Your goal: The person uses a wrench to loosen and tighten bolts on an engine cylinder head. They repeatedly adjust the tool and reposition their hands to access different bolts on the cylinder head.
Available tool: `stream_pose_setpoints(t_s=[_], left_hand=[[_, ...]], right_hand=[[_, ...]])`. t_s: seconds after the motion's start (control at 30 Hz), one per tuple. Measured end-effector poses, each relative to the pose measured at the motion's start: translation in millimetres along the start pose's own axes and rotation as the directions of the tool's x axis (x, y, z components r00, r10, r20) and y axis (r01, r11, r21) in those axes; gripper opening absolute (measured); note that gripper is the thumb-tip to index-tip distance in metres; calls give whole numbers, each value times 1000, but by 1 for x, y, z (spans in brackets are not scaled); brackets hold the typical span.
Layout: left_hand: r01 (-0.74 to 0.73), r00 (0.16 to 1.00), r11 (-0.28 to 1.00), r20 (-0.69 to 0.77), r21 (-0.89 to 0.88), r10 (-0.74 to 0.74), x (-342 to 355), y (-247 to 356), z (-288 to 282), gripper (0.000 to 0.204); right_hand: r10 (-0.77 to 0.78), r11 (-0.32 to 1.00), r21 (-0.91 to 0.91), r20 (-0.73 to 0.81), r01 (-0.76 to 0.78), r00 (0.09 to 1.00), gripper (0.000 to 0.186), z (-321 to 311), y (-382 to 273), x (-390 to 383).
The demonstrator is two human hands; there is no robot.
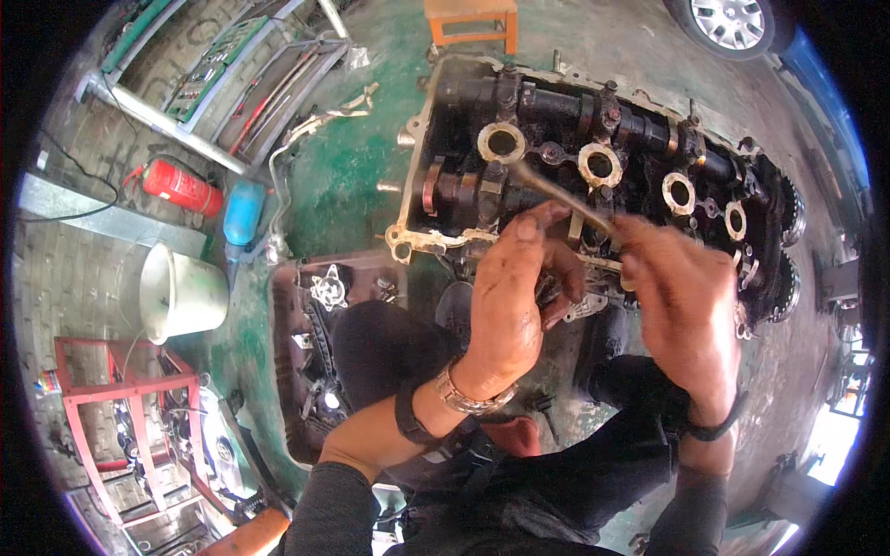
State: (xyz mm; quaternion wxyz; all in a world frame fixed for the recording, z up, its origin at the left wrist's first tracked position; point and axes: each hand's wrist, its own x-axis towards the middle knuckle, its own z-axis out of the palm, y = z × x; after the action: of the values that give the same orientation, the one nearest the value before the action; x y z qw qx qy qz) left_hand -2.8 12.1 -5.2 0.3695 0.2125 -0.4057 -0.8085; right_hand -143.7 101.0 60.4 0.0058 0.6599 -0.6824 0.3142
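Note:
A greasy engine cylinder head point(547, 102) with dark camshafts and several pale round rings lies before me. My right hand point(681, 296) is closed round a long thin metal tool, perhaps a wrench point(565, 196). Its far end reaches over the head near the leftmost ring point(502, 143); motion blur hides its exact kind. Beside the shaft, over the near edge of the head, is my left hand point(514, 301), its blackened fingers loosely curled and spread apart. I see nothing held in it, and whether a fingertip touches the tool I cannot tell.
A brown tray point(283, 371) with metal parts sits at my left knee. Further left are a white bucket point(190, 292), a red fire extinguisher point(181, 187), a blue container point(244, 213) and a red metal frame point(130, 382). An orange stool point(471, 13) stands beyond the cylinder head.

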Motion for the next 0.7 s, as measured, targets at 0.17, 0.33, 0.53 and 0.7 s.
stream_pose_setpoints(t_s=[0.17, 0.33, 0.53, 0.7], left_hand=[[4, 1000, 999, 11, -36, -3, 0, 0, -1, 54], [17, 1000, 999, 24, -37, -16, 0, 1, -1, 58], [21, 999, 1000, -25, 22, -21, -1, 0, 2, 63], [32, 999, 999, -11, -13, -32, 1, 0, 0, 62]], right_hand=[[23, 1000, 14, 67, -24, 998, 27, 3, 0, -1], [6, 998, 59, -137, 2, 991, 32, 3, -1, 0], [61, 997, -45, 71, -58, 996, 30, -5, -2, 0], [179, 978, 163, -307, -134, 935, 30, -5, -2, -2]])
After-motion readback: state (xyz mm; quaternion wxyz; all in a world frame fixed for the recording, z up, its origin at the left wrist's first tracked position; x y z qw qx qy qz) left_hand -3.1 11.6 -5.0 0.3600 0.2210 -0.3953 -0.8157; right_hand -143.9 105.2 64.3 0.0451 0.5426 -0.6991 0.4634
